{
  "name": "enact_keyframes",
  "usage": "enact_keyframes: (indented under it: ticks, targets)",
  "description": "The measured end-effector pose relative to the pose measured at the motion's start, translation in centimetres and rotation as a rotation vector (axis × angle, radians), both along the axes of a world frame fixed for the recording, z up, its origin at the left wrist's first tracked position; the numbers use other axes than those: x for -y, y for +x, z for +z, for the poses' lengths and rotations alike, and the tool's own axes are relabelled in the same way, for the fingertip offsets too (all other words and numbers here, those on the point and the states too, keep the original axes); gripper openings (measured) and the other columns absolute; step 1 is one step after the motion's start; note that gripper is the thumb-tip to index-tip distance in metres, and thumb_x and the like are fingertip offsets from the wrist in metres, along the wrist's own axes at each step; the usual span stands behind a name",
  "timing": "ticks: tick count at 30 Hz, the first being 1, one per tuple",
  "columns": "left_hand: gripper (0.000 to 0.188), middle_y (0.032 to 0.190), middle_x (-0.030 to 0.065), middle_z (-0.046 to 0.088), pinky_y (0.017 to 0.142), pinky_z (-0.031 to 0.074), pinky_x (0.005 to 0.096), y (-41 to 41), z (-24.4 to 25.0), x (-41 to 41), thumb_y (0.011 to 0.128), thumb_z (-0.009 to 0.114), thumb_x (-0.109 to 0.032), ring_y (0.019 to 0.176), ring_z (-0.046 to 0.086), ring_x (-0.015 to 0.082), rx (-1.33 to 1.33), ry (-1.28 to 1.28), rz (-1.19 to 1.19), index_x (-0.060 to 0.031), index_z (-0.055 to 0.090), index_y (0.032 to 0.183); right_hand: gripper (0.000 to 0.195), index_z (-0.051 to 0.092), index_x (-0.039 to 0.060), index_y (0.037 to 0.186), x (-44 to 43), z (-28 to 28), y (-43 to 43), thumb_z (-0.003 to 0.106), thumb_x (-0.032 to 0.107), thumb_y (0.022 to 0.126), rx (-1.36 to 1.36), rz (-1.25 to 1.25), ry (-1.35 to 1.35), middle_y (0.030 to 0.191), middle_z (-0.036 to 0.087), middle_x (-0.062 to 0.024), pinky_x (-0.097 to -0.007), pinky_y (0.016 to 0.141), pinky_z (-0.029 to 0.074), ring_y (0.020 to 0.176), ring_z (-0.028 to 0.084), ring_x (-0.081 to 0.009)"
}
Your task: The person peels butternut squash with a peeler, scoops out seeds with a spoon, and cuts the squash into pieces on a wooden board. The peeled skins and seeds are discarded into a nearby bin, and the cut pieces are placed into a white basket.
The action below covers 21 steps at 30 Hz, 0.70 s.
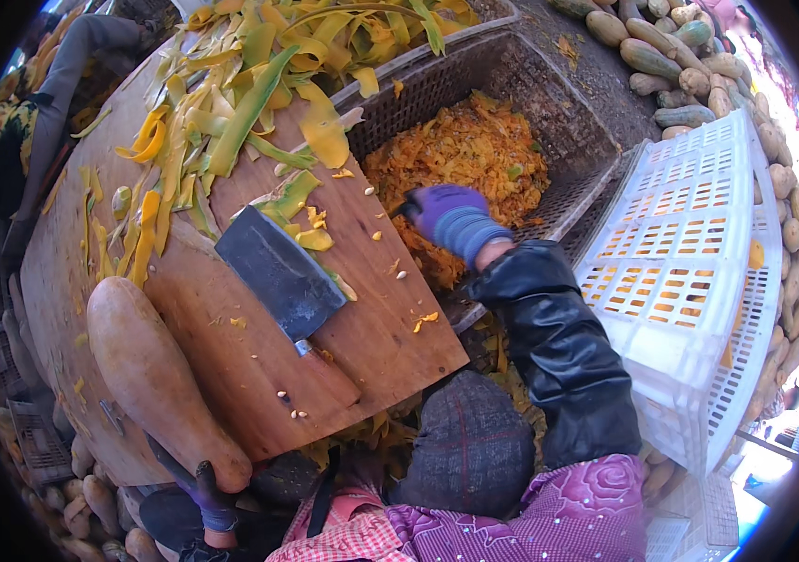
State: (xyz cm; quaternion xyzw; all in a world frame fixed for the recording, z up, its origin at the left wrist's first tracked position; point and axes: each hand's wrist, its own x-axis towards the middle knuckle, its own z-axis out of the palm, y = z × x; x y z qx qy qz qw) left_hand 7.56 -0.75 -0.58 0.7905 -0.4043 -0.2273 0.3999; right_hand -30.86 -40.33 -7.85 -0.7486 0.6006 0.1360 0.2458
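A long tan squash (160, 372) lies at the left of the wooden board (399, 365). My left hand (210, 495), in a dark purple glove, is at the squash's lower end with its fingers against or beside it; whether it grips is unclear. A cleaver (283, 274) with a wooden handle rests flat on the board, touched by neither hand. My right hand (445, 211), in a purple glove with a blue cuff, is over a crate (568, 105) of orange squash pulp and seeds (469, 147). Its fingertips are dark and partly hidden, so what they hold cannot be told.
Yellow and green peels (245, 105) heap across the board's far side. White plastic crates (659, 260) stand at the right with orange pieces inside. Whole squashes (652, 56) are piled beyond. Another person's leg (66, 77) shows at the upper left. Loose seeds dot the board.
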Motion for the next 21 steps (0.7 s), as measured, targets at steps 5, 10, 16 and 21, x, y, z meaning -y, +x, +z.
enact_keyframes:
  ticks: [5, 10, 16, 21]
  targets:
    - [0.088, 0.161, 0.0156, 0.02, 0.121, 0.015, 0.0444, 0.7, -0.8, -0.7, 0.085, 0.059, -0.038, 0.148, 0.021, 0.0319, -0.017, 0.003, -0.014, -0.007, 0.018, 0.157, 0.033, 0.069, 0.0168, 0.116, -0.7, -3.4, 0.1, 0.058, 0.035, 0.091, 0.205, 0.146, 0.097, 0.113, 0.068, -0.0161, -0.0466, 0.089, 0.051, 0.106, 0.064, -0.0352]
    - [0.084, 0.157, 0.0162, 0.026, 0.117, 0.023, 0.0476, 0.5, -1.1, -0.6, 0.086, 0.06, -0.036, 0.142, 0.029, 0.0334, -0.039, -0.002, -0.014, -0.0073, 0.021, 0.155, 0.031, 0.073, 0.015, 0.112, -1.0, -11.1, -0.3, 0.057, 0.032, 0.091, 0.133, 0.284, 0.253, 0.111, 0.07, -0.0152, -0.0429, 0.088, 0.053, 0.103, 0.066, -0.034]
    - [0.08, 0.153, 0.017, 0.033, 0.112, 0.032, 0.0516, 1.3, -0.6, -2.3, 0.088, 0.061, -0.034, 0.136, 0.039, 0.0353, -0.131, 0.024, -0.027, -0.0077, 0.025, 0.153, 0.03, 0.075, 0.0161, 0.107, 3.3, -6.8, -0.3, 0.055, 0.031, 0.09, -0.093, 0.513, 0.003, 0.108, 0.073, -0.0083, -0.0434, 0.083, 0.055, 0.097, 0.07, -0.0317]
    - [0.074, 0.145, 0.0171, 0.043, 0.107, 0.039, 0.0533, -0.4, 1.0, -2.4, 0.089, 0.061, -0.034, 0.127, 0.048, 0.0361, -0.656, 0.046, 0.245, -0.0033, 0.032, 0.149, 0.029, 0.071, 0.0134, 0.115, 11.0, -3.4, -2.7, 0.064, 0.025, 0.09, -0.239, 0.346, -0.051, 0.104, 0.074, -0.0077, -0.0407, 0.081, 0.055, 0.09, 0.07, -0.0291]
